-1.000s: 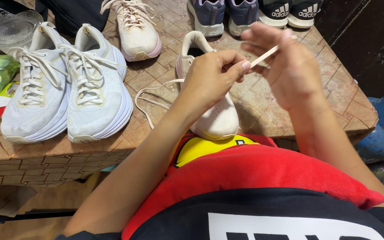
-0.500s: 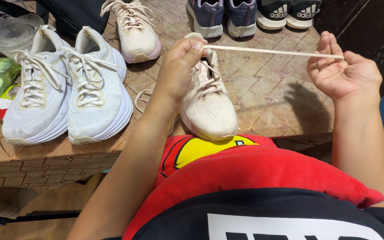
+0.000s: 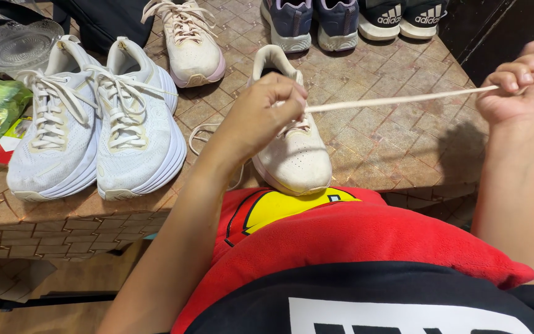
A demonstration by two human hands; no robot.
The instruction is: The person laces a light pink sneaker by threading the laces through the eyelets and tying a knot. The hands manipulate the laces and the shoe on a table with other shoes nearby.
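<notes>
Woven brown tabletop point(image 3: 397, 142) fills the frame. At centre, the left hand point(image 3: 261, 117) pinches a flat cream lace point(image 3: 397, 99) over the cream mesh sneaker point(image 3: 295, 151); at right edge, the right hand point(image 3: 520, 89) pinches its taut end. White chunky-soled sneakers point(image 3: 94, 130) sit left.

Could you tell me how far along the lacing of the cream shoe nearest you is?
Partly done: the cream shoe shows lacing by its toe. In hand: the left hand pinches the lace at the eyelets while the right hand pulls it taut. Left: a loose lace loop lies beside it, untied.
</notes>
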